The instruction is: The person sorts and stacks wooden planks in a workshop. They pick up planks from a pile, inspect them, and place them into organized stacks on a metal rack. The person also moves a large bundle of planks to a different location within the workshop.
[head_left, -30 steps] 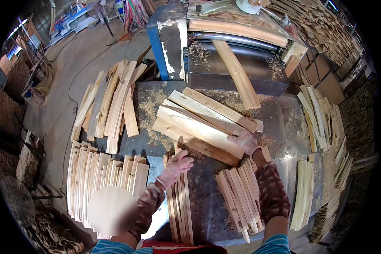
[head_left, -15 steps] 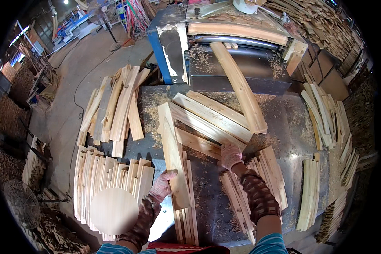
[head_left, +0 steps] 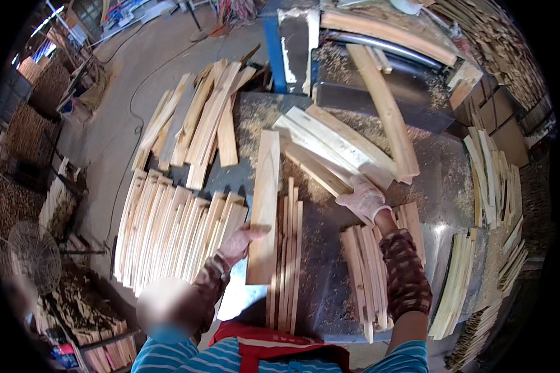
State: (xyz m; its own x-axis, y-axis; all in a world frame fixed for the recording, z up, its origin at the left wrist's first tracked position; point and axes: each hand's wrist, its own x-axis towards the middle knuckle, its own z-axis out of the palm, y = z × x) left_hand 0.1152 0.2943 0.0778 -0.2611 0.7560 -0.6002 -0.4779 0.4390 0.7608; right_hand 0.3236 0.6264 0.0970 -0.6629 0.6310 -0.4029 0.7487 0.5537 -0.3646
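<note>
1. Left hand [head_left: 235, 244]: grips the edge of a flat board [head_left: 263, 205], seen between a row of sticks [head_left: 168, 224] and narrow strips [head_left: 290, 267].
2. Right hand [head_left: 364, 199]: rests on loose boards [head_left: 330, 144] on the tabletop [head_left: 322, 267]; I cannot tell whether it grasps one.
3. Obstruction: a long plank [head_left: 386, 115] slants from the machine [head_left: 348, 101] to the loose boards' right ends.
4. Below the right forearm: bundled strips [head_left: 362, 267].

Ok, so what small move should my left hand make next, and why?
Perhaps turn the wooden board on edge: your left hand holds it broad face up, while the wooden slats to its left stand in a row, mostly narrow edges up.
</note>
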